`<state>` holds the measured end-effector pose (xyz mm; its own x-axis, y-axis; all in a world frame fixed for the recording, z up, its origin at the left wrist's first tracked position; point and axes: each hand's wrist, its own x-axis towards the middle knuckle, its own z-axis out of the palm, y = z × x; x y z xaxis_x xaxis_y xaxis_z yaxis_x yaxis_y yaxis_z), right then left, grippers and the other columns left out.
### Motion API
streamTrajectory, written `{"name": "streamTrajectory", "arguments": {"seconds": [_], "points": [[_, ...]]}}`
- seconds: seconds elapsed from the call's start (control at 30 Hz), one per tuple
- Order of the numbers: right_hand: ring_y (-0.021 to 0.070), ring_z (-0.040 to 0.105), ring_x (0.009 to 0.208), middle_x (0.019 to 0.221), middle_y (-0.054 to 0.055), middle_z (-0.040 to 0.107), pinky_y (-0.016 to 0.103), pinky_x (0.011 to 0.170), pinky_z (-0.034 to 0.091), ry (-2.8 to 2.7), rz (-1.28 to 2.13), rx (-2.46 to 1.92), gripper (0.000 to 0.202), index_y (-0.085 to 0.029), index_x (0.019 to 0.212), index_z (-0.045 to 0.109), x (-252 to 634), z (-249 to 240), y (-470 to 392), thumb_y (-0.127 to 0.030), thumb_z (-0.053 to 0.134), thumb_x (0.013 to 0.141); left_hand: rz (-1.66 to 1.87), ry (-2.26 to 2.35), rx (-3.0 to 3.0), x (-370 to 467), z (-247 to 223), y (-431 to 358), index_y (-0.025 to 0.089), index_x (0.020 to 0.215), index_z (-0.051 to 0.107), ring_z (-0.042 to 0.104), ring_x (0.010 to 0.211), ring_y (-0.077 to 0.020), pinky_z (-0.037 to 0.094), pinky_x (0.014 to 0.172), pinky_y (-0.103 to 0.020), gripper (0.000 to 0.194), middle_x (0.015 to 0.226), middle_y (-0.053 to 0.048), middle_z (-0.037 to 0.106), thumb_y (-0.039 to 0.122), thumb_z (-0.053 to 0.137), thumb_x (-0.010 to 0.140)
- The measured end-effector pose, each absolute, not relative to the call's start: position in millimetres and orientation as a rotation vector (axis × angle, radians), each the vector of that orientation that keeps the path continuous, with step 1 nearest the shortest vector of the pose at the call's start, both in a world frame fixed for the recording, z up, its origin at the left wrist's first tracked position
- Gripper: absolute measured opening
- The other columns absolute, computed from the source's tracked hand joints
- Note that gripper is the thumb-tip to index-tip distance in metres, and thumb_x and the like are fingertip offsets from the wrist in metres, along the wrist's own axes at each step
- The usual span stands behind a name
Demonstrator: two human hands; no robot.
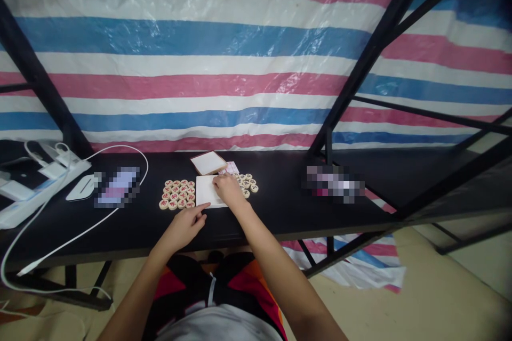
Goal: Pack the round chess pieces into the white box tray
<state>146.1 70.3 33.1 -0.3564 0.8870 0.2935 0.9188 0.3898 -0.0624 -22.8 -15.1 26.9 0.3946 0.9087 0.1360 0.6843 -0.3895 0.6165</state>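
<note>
A white open box (pixel 205 192) lies on the black table, between two groups of round chess pieces. On its left, pieces with red characters (pixel 177 193) stand in rows. To its right is a loose cluster of pieces with dark characters (pixel 250 183). My right hand (pixel 227 189) is over the box's right part, fingers bent down and together; whatever is under the fingertips is hidden. My left hand (pixel 188 225) rests at the box's front edge, index finger stretched out towards it, and holds nothing visible. Behind the box a white lid with a brown rim (pixel 208 163) lies tilted.
A pinkish paper (pixel 231 167) lies behind the dark pieces. At the left are a blurred phone (pixel 118 186), a white device (pixel 82 187), a power strip (pixel 36 192) and white cables. Another blurred item (pixel 334 184) lies at the right, near black metal posts.
</note>
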Motion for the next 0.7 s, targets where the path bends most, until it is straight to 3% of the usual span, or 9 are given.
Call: {"name": "streamTrajectory", "arguments": {"seconds": [0.3,0.7], "points": [[0.0192,0.057,0.092,0.091,0.011,0.068,0.030,0.084,0.034,-2.279,-0.104,-1.599,0.025,-0.014,0.087,0.068,150.7,33.1,68.3,-0.022,0.045,0.087,0.670,1.354,2.199,-24.2,23.8,-14.9,0.017,0.125,0.055,0.049,0.061,-0.0124,0.036,0.061,-0.021,0.043,0.066,0.001,0.057,0.029,0.041,0.086],[0.0177,0.058,0.084,0.086,0.008,0.068,0.028,0.080,0.038,-2.154,-0.039,-1.459,0.022,-0.016,0.086,0.068,155.4,24.8,75.2,-0.019,0.046,0.086,0.663,1.359,2.207,-23.7,23.0,-14.2,0.018,0.125,0.055,0.048,0.059,-0.0122,0.036,0.059,-0.021,0.043,0.065,0.002,0.057,0.030,0.041,0.086]]}}
